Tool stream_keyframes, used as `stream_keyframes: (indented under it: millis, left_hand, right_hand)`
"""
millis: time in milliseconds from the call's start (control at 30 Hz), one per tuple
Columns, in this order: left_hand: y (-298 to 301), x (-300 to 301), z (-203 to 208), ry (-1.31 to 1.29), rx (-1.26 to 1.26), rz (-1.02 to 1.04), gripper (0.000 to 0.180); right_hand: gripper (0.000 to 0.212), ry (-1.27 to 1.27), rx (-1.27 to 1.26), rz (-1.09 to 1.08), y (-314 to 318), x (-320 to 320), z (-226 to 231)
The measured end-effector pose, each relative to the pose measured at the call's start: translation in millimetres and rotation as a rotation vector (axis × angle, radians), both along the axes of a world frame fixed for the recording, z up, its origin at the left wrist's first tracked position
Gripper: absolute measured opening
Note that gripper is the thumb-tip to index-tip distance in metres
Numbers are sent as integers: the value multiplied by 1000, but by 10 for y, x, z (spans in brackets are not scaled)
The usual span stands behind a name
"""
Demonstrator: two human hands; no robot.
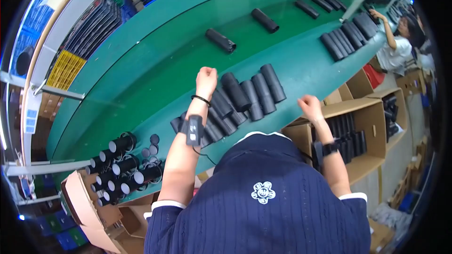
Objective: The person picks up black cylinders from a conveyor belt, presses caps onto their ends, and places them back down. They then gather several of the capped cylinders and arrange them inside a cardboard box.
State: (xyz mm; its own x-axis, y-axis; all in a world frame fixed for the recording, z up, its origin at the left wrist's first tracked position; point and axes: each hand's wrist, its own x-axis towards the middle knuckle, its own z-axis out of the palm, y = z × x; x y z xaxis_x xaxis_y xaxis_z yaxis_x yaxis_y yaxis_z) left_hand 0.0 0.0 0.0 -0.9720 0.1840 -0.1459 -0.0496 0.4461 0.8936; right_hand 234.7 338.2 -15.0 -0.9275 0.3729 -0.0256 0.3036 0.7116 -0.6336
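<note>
My left hand (206, 81) hovers over the green work surface with its fingers curled in, and nothing shows in it. Just right of it lies a group of black cylinders (253, 101), side by side with stepped ends. One cylinder (235, 91) rests on top of others. More of them (218, 128) are partly hidden behind my left forearm. My right hand (310, 107) is closed too, above the near edge of the surface, right of the group, with no object visible in it. Below it stands a cardboard box (372, 171) holding upright black cylinders (346, 134).
Single black cylinders (220, 40) lie spaced along the sunken green belt (155, 66). At left stand pale-ended black cylinders (147, 175) and small round caps (154, 148), near an open carton (80, 202). A co-worker (400, 42) reaches toward more cylinders (337, 44) at far right.
</note>
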Motion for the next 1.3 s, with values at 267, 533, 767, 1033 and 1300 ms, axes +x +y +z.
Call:
stream_keyframes:
  millis: [267,533,767,1033,1300]
  left_hand:
    - [320,-175,-112,196,-849,-76,66]
    - [602,-682,-741,-124,-764,-377,77]
    - [267,-733,-659,-74,-378,-305,46]
    - [174,210,1062,-541,449,-185,44]
    - [677,838,868,-554,1163,49,30]
  right_hand:
    - [35,-173,-152,85,-357,-145,227]
    - [21,-31,-231,308,-576,-448,458]
    - [38,-40,-346,376,-794,-801,520]
    - [37,355,-370,276,-967,-1323,1005]
    - [17,902,392,408,-1507,-1382,1325]
